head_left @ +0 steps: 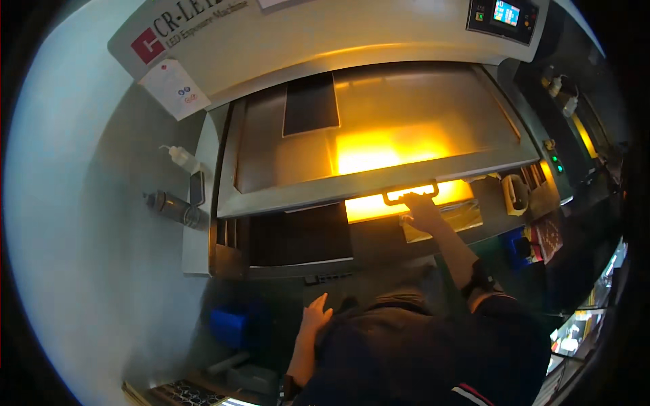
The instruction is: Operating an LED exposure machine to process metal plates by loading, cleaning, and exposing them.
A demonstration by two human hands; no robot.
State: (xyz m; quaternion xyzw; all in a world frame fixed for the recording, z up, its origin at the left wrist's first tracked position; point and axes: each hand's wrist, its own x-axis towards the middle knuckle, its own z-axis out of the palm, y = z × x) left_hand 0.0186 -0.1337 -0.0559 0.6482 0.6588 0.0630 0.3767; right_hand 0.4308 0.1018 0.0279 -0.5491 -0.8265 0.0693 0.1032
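My right hand (422, 212) is closed on the dark handle (388, 199) at the front edge of a wide metal-framed cover (284, 197) on a large exposure machine. The cover tilts over the bed, with a gap below its front edge. Bright yellow light shines through its pane and onto a sheet (365, 210) in that gap. By my waist, my left hand (315, 315) hangs with fingers apart, holding nothing. A large black panel (301, 235) lies under the cover at the left. A dark rectangle (310, 105) shows in the pane.
On the left ledge are a squeeze bottle (183, 159), a phone (197, 188) and a dark drinking bottle (170, 206). A cardboard box (515, 195) stands at the machine's right front. A control screen (506, 13) is at upper right. A blue bin (228, 327) sits below left.
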